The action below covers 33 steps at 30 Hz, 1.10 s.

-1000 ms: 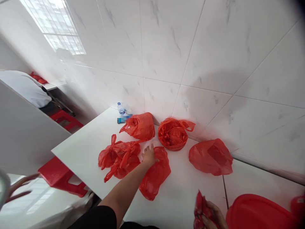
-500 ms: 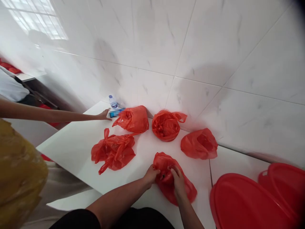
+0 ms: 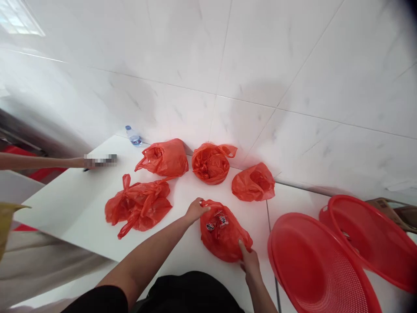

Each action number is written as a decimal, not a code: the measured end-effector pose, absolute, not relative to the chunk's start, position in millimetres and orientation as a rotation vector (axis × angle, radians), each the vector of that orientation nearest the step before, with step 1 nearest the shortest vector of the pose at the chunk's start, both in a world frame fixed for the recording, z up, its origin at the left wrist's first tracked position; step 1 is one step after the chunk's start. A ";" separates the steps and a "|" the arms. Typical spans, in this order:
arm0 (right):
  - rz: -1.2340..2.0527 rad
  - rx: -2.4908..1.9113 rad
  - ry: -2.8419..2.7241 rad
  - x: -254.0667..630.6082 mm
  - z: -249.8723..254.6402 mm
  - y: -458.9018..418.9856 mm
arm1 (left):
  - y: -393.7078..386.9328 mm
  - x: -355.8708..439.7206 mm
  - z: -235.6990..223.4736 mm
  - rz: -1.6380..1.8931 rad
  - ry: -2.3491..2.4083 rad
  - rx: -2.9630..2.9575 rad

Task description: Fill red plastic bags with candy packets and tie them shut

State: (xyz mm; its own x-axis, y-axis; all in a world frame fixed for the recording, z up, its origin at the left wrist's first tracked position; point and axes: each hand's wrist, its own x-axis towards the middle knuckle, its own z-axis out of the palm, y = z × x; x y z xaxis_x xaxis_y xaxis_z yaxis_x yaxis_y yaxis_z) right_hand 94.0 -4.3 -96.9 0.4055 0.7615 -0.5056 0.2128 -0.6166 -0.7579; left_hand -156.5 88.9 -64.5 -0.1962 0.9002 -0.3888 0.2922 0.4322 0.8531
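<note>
A knotted-looking red plastic bag [image 3: 222,234] lies on the white table [image 3: 65,208] right in front of me, with small printed packets showing at its top. My left hand [image 3: 196,210] pinches the bag's upper left corner. My right hand [image 3: 249,261] rests against its lower right edge, and the fingers partly hide what they do there. Farther along the wall sit several more filled red plastic bags [image 3: 164,158]. A co-worker's hand [image 3: 87,161] reaches in from the left at the table's edge, its held item blurred out.
A small water bottle [image 3: 133,136] lies near the wall behind the bags. Two red plastic baskets [image 3: 312,265] lean at the right, beside the table, with a woven brown item [image 3: 387,212] past them. Marble-look tiled wall [image 3: 260,56] rises behind the table.
My hands have spread from the bag's middle to its opposite edges, and printed packets now show. The co-worker's hand has drawn back left, and the view has swung, bringing the baskets further in.
</note>
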 end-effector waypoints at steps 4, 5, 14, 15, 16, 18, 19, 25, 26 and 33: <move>1.312 -1.870 -0.854 119.5 -63.8 8.2 | 93.8 -148.2 -5.2 0.855 1.507 1.165; 1.225 -1.870 -0.935 127.1 -49.9 11.2 | 91.8 -147.8 12.2 0.879 1.455 1.195; 0.747 -2.070 -1.470 164.9 42.4 15.9 | 67.4 -158.7 88.1 0.964 1.342 1.412; 0.723 -2.046 -1.456 166.8 46.7 15.8 | 65.8 -160.1 89.3 0.953 1.361 1.462; 0.718 -2.020 -1.447 167.9 50.3 15.9 | 64.1 -161.3 90.6 0.917 1.385 1.521; 0.795 -1.952 -1.414 166.9 55.9 16.9 | 59.9 -162.6 94.5 0.825 1.448 1.636; 0.871 -1.888 -1.378 164.1 58.1 17.8 | 57.2 -162.6 97.3 0.796 1.469 1.686; 1.272 -1.334 -0.910 114.0 58.2 30.0 | 40.3 -149.9 116.9 0.713 1.333 1.922; 1.339 -1.242 -0.823 103.1 55.3 32.0 | 38.7 -146.1 118.3 0.678 1.318 1.937; 1.687 -1.092 -1.193 58.3 37.4 22.5 | 37.8 -116.4 97.6 0.637 1.206 1.889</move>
